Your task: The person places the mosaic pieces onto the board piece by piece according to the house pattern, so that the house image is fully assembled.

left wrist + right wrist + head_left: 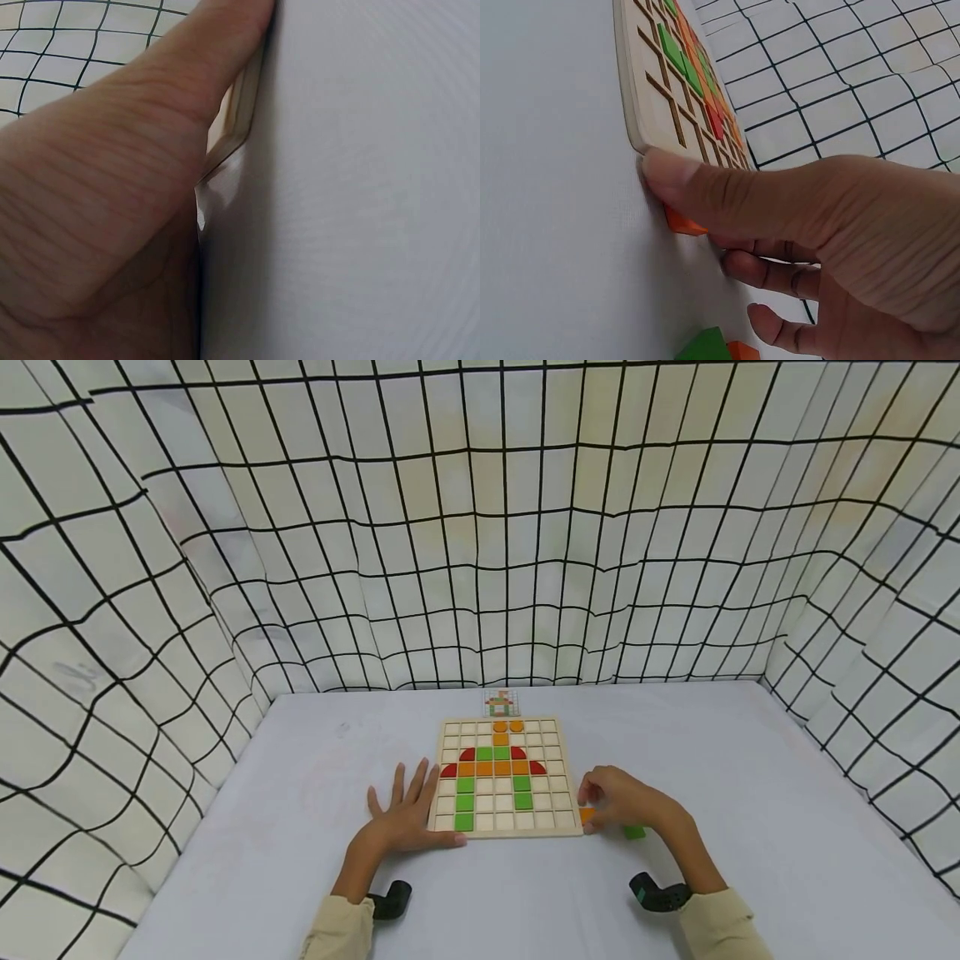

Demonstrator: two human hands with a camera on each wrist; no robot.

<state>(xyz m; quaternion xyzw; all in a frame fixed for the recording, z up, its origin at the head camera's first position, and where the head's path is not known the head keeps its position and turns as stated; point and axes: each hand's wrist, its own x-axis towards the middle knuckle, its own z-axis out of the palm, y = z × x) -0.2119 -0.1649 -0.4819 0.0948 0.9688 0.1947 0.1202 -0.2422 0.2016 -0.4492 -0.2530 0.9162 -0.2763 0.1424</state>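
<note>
A wooden grid board (495,821) lies on the white table, with green, orange and red pieces set in its cells. My left hand (405,822) lies flat with fingers spread at its lower left corner, the thumb (195,75) along the front edge. My right hand (618,797) is at the lower right corner. Its thumb (727,191) touches the corner of the board, while the other fingers bend loosely. An orange block (684,221) sits under that thumb beside the board, partly hidden. Below the hand lies a green block (706,346) against another orange block (742,351).
A small pattern card (501,702) rests just beyond the board's far edge. White walls covered by black netting (525,543) enclose the back and sides of the table. Each wrist carries a black camera (660,893).
</note>
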